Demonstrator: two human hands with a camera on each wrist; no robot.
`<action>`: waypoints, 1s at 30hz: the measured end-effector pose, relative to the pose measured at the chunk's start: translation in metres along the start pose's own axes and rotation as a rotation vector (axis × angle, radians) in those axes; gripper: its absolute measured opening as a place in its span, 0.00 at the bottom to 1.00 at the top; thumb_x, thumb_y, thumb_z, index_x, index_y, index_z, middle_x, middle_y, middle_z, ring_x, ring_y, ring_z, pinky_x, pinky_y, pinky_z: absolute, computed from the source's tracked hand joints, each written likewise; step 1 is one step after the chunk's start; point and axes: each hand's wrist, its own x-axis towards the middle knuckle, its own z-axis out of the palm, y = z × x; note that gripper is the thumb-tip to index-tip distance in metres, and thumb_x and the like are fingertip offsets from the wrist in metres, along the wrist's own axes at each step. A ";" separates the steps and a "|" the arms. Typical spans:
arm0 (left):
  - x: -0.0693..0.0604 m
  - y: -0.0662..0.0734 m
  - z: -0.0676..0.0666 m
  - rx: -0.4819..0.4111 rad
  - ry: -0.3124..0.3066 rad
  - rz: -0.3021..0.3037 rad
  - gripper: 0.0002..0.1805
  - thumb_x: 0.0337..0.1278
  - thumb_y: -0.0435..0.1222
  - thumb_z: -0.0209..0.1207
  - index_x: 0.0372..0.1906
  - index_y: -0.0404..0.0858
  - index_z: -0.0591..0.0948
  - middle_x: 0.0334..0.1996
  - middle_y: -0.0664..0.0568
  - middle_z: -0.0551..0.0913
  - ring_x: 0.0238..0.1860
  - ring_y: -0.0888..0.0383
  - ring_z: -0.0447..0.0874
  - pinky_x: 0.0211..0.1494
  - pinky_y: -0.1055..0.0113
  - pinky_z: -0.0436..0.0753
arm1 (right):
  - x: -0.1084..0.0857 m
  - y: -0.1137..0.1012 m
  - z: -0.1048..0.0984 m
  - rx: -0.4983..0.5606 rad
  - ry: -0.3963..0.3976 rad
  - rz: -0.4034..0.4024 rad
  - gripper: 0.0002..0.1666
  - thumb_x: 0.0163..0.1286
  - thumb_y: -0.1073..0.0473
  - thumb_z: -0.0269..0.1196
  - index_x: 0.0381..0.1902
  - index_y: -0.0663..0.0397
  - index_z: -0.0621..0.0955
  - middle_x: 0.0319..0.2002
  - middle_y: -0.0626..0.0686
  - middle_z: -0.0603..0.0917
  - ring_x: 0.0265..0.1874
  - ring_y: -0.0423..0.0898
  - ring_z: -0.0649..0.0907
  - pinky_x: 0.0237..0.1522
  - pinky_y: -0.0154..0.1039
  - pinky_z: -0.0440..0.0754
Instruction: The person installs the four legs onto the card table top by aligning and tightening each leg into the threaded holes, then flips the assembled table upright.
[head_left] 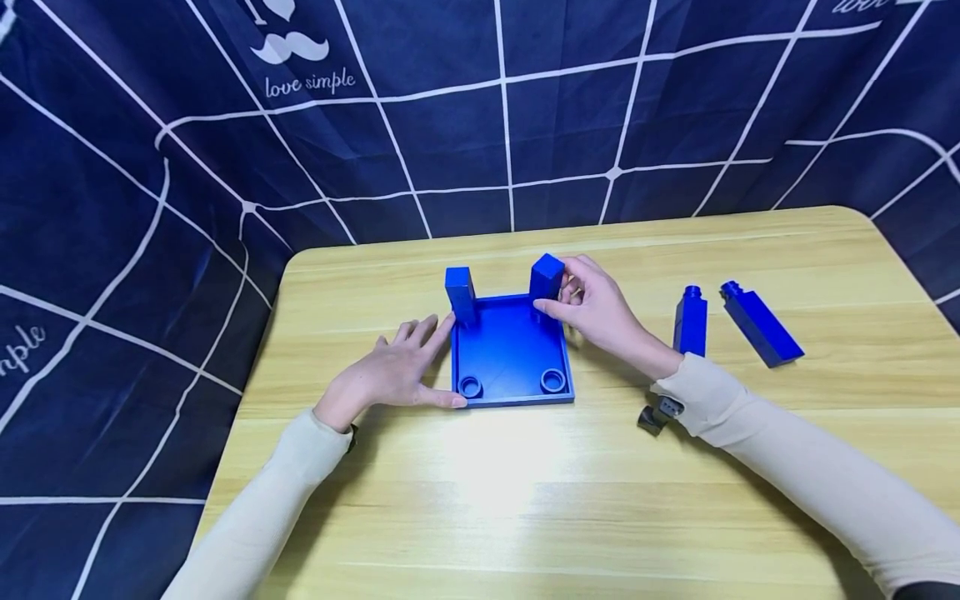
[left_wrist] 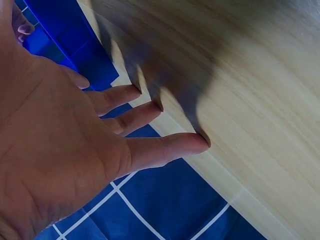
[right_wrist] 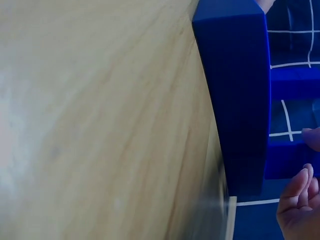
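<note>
A square blue tabletop piece with a raised rim [head_left: 510, 350] lies on the wooden table, its rimmed side up. Two round sockets show in its near corners, one being the left socket [head_left: 470, 387]. At the far left corner a square blue leg [head_left: 459, 292] stands upright. My right hand [head_left: 603, 308] pinches another blue leg [head_left: 547, 279] over the far right corner; its lower end is hidden. Spread along the left rim, my left hand [head_left: 393, 371] touches the piece with thumb and forefinger. In the left wrist view, the other fingers of the left hand [left_wrist: 65, 145] reach out straight.
To the right lie two loose blue legs with threaded ends, a nearer-left leg [head_left: 690, 323] and a slanted leg [head_left: 763, 325]. A dark camera mount [head_left: 660, 414] is strapped at the right wrist. Dark blue checked cloth [head_left: 450, 125] hangs behind and beside the wooden table [head_left: 480, 508].
</note>
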 end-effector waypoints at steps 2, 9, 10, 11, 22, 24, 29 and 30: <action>0.000 0.000 0.000 0.000 -0.002 -0.003 0.73 0.59 0.77 0.62 0.91 0.49 0.34 0.88 0.37 0.44 0.85 0.28 0.45 0.68 0.14 0.58 | 0.001 0.002 0.002 -0.024 0.005 -0.005 0.28 0.69 0.61 0.79 0.63 0.60 0.83 0.42 0.58 0.76 0.37 0.50 0.76 0.38 0.34 0.73; -0.001 0.000 -0.001 -0.002 -0.001 -0.001 0.73 0.58 0.78 0.62 0.91 0.49 0.34 0.88 0.37 0.44 0.85 0.28 0.45 0.68 0.15 0.59 | 0.001 0.003 0.005 -0.027 -0.008 0.068 0.22 0.71 0.54 0.79 0.50 0.56 0.78 0.32 0.55 0.76 0.32 0.52 0.76 0.32 0.36 0.71; -0.001 0.000 -0.001 -0.004 -0.002 0.000 0.73 0.58 0.78 0.62 0.91 0.49 0.33 0.89 0.37 0.43 0.85 0.28 0.45 0.68 0.15 0.59 | 0.001 0.004 0.005 -0.024 -0.011 0.071 0.22 0.72 0.53 0.79 0.48 0.56 0.77 0.32 0.55 0.76 0.32 0.52 0.76 0.32 0.36 0.70; 0.000 0.000 -0.001 -0.004 -0.003 0.000 0.73 0.58 0.78 0.62 0.91 0.50 0.33 0.89 0.37 0.43 0.85 0.28 0.45 0.68 0.15 0.58 | 0.001 0.004 0.005 -0.024 -0.013 0.070 0.21 0.72 0.54 0.78 0.47 0.56 0.77 0.32 0.55 0.76 0.32 0.51 0.76 0.32 0.35 0.70; 0.000 0.001 -0.003 0.008 -0.014 -0.004 0.73 0.58 0.78 0.61 0.91 0.50 0.32 0.89 0.37 0.42 0.85 0.29 0.44 0.69 0.15 0.58 | 0.000 0.003 0.004 -0.049 0.006 0.074 0.19 0.74 0.55 0.76 0.52 0.57 0.80 0.41 0.56 0.78 0.40 0.51 0.80 0.36 0.35 0.75; 0.000 0.000 -0.003 0.007 -0.017 -0.005 0.73 0.59 0.78 0.61 0.91 0.50 0.32 0.89 0.37 0.42 0.85 0.29 0.44 0.69 0.15 0.58 | 0.000 0.002 0.004 -0.069 0.017 0.078 0.19 0.74 0.55 0.76 0.50 0.57 0.80 0.44 0.56 0.78 0.44 0.50 0.81 0.37 0.35 0.76; 0.000 0.000 -0.003 0.013 -0.011 -0.006 0.73 0.58 0.78 0.62 0.91 0.49 0.33 0.89 0.37 0.43 0.85 0.29 0.45 0.69 0.15 0.59 | 0.000 0.002 0.003 -0.066 0.014 0.092 0.18 0.74 0.56 0.76 0.48 0.56 0.78 0.46 0.56 0.78 0.45 0.51 0.82 0.32 0.35 0.78; 0.001 0.001 -0.003 0.014 -0.009 -0.006 0.73 0.58 0.78 0.62 0.91 0.49 0.33 0.89 0.37 0.43 0.85 0.29 0.45 0.69 0.15 0.59 | 0.000 0.002 0.003 -0.060 0.014 0.094 0.17 0.74 0.57 0.76 0.49 0.56 0.78 0.46 0.56 0.78 0.45 0.51 0.82 0.31 0.35 0.78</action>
